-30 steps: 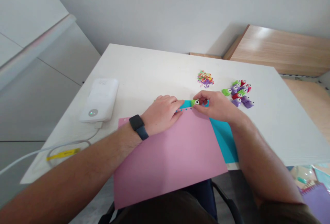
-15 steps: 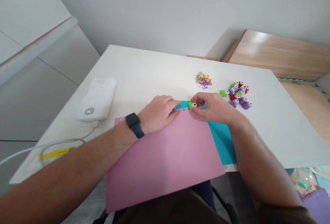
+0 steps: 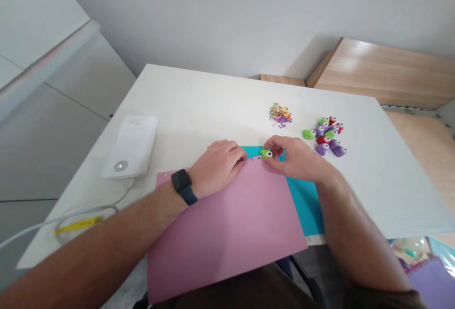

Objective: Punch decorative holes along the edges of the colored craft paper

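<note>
My right hand (image 3: 293, 157) grips a small green craft punch (image 3: 266, 154) at the far edge of a pink sheet of paper (image 3: 227, 223). Small star-like holes show blue along that edge, just left of the punch. With fingers curled, my left hand (image 3: 218, 164) pinches the same edge further left; its thumb is on top of the pink sheet. Underneath lies a blue sheet (image 3: 305, 204), showing at the far side and on the right. The pink sheet's near part hangs past the table edge over my lap.
Several green, red and purple punches (image 3: 327, 136) are grouped on the white table (image 3: 199, 95) to the right. Nearby is a pile of colourful paper cutouts (image 3: 280, 114). A white power bank (image 3: 131, 145) with a cable (image 3: 122, 200) sits at the left.
My left fingers have curled in more on the paper edge. The right hand keeps the green punch at nearly the same spot. The whole view has shifted slightly.
</note>
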{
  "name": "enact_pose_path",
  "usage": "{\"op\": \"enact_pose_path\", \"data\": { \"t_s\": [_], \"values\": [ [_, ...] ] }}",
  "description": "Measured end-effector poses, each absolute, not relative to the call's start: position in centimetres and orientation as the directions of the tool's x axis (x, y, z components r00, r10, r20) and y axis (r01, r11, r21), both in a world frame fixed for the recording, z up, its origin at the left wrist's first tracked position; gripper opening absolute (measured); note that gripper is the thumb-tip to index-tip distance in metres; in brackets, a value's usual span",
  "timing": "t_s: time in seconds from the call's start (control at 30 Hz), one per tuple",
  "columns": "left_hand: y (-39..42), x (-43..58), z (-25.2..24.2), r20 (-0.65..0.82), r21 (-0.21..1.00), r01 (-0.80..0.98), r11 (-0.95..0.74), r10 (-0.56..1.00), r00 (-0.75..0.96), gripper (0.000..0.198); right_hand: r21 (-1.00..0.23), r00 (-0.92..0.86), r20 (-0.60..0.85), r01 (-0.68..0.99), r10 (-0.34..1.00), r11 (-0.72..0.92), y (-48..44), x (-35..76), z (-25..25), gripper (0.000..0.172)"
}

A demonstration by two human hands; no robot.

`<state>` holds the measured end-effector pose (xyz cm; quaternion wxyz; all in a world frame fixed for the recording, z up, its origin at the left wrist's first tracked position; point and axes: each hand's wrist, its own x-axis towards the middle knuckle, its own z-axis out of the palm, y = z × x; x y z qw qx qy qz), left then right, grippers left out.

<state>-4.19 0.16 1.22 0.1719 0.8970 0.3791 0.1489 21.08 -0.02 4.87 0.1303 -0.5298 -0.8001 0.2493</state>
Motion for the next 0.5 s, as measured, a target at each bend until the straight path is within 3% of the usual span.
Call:
{"op": "enact_pose_path", "data": {
  "t_s": [0.5],
  "values": [
    [-0.08, -4.02, 0.98, 0.160, 0.392, 0.631, -0.669, 0.725, 0.670, 0.020, -0.528, -0.399, -0.050, 0.788, 0.916, 0.315, -0.23, 21.19, 4.76, 0.021]
  ]
}}
